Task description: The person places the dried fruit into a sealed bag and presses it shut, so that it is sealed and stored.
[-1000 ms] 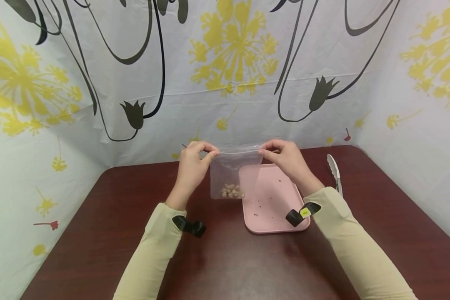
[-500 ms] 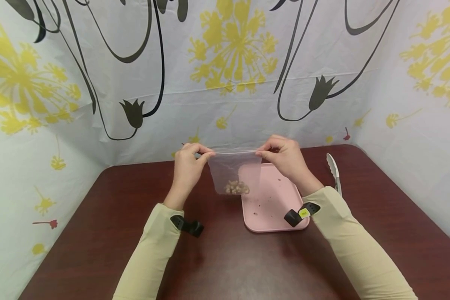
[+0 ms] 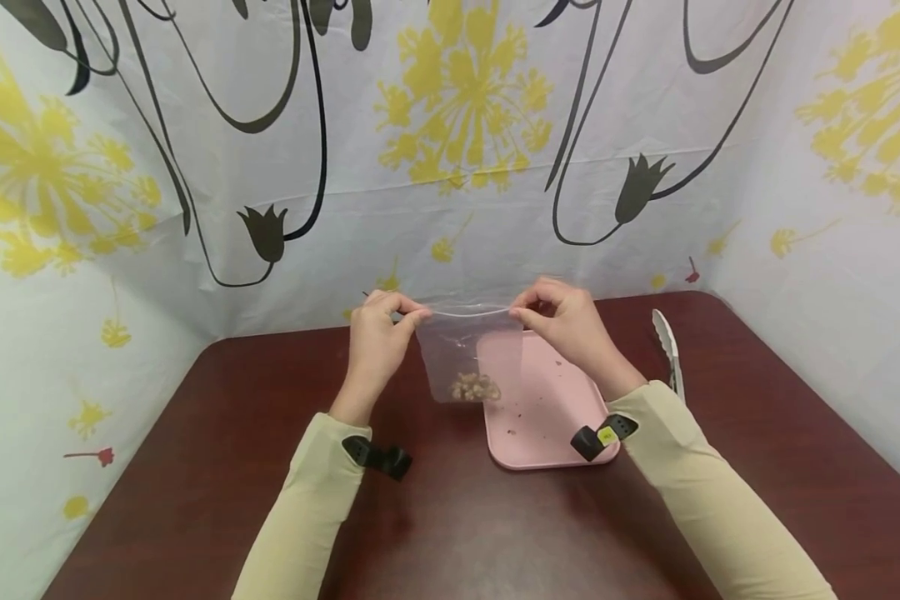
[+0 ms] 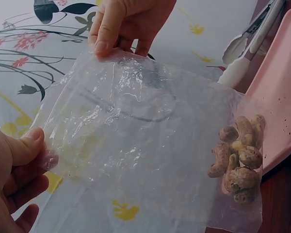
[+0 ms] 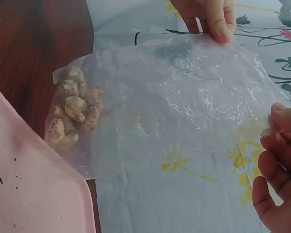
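A clear zip-top bag (image 3: pixel 461 346) hangs in the air between my two hands. Several tan-brown nuts (image 4: pixel 240 162), by their curved shape like cashews in their skins, lie heaped along its bottom. My left hand (image 3: pixel 378 337) pinches one top corner between thumb and index finger. At the opposite corner my right hand (image 3: pixel 566 329) does the same, so the zip edge is stretched between them. Whether the zip is sealed cannot be told. In the right wrist view the loose fingers of the right hand (image 5: pixel 281 160) show below its pinch.
A pink tray (image 3: pixel 547 433) with dark crumbs lies on the dark red table (image 3: pixel 270 467), partly behind the bag. White-tipped tongs (image 3: pixel 667 346) rest right of the tray. Behind the table hangs a flower-printed cloth (image 3: pixel 465 225).
Over the last second both hands and the bag shift slightly left. The bag's bottom swings a little and the nuts move right with it. Both corners stay pinched.
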The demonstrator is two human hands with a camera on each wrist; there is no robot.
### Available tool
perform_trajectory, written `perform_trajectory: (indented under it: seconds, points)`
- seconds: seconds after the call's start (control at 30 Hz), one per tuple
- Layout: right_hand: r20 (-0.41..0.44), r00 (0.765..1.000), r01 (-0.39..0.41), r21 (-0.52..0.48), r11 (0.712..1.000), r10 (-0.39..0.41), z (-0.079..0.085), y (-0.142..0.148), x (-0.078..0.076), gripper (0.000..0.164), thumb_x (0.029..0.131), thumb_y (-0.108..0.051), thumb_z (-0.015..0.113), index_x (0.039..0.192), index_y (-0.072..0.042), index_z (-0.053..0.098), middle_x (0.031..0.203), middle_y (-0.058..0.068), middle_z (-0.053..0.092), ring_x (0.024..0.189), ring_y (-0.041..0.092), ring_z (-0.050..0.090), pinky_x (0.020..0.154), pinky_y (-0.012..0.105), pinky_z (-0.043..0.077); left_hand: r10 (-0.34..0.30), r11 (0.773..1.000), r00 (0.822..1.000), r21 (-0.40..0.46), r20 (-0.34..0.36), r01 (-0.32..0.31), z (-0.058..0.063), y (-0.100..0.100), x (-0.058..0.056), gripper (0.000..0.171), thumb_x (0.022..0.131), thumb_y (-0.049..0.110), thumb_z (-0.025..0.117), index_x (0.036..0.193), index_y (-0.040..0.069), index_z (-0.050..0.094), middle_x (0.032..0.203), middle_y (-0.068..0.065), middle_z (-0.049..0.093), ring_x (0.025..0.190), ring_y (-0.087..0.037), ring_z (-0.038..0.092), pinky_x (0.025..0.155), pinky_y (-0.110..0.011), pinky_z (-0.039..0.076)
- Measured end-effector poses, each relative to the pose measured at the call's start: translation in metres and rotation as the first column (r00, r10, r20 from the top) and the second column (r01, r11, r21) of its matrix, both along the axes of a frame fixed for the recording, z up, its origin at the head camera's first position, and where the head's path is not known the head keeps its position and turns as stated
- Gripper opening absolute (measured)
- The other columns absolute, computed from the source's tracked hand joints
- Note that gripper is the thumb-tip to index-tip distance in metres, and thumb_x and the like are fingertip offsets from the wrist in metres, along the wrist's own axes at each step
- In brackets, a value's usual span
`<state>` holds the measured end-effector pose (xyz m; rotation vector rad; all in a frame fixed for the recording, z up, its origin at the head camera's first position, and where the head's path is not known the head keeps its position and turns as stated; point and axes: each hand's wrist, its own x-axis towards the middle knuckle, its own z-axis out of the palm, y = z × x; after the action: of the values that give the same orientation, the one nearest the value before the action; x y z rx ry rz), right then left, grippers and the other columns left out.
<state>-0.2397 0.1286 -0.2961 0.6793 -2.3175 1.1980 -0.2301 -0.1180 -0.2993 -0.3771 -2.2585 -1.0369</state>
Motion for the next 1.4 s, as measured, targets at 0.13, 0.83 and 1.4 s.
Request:
perform_trajectory:
  seconds: [0.13,0.83,1.4]
  points:
    - [0.014,1.0,-0.014,0.012,1.0,0.014,0.0,-0.003,0.0,0.007,0.082,-0.012,0.075,0.089,-0.011,0.075,0.085,0.0,0.068,0.069,0.006,0.054,0.06,0.016,0.043,-0.013,1.0,1.0,-0.006,0.004,0.013,0.0,0.001,0.001,0.011,0.081,0.018,0.074,0.081,0.007,0.075,0.078,-0.008,0.069,0.082,-0.022,0.059,0.096,-0.041,0.045]
    - [-0.101,0.995,0.035,0.095,0.995,-0.025,-0.001,-0.008,0.002,0.008,0.075,-0.009,0.079,0.071,-0.013,0.073,0.074,-0.002,0.066,0.065,0.007,0.05,0.059,0.017,0.037,-0.112,0.981,0.987,-0.145,0.114,0.128,-0.001,0.008,0.004,0.006,0.084,0.017,0.073,0.082,0.011,0.071,0.089,-0.003,0.068,0.099,-0.021,0.052,0.078,-0.035,0.041]
    - [-0.033,0.999,-0.007,0.196,0.981,0.014,0.006,-0.013,0.001,0.006,0.079,-0.016,0.077,0.081,-0.011,0.074,0.075,-0.003,0.059,0.066,0.01,0.047,0.06,0.023,0.038,-0.058,0.987,0.997,-0.145,0.042,0.064,-0.004,0.01,0.005,0.008,0.083,0.017,0.071,0.08,0.01,0.07,0.079,-0.005,0.067,0.094,-0.022,0.054,0.098,-0.048,0.031]
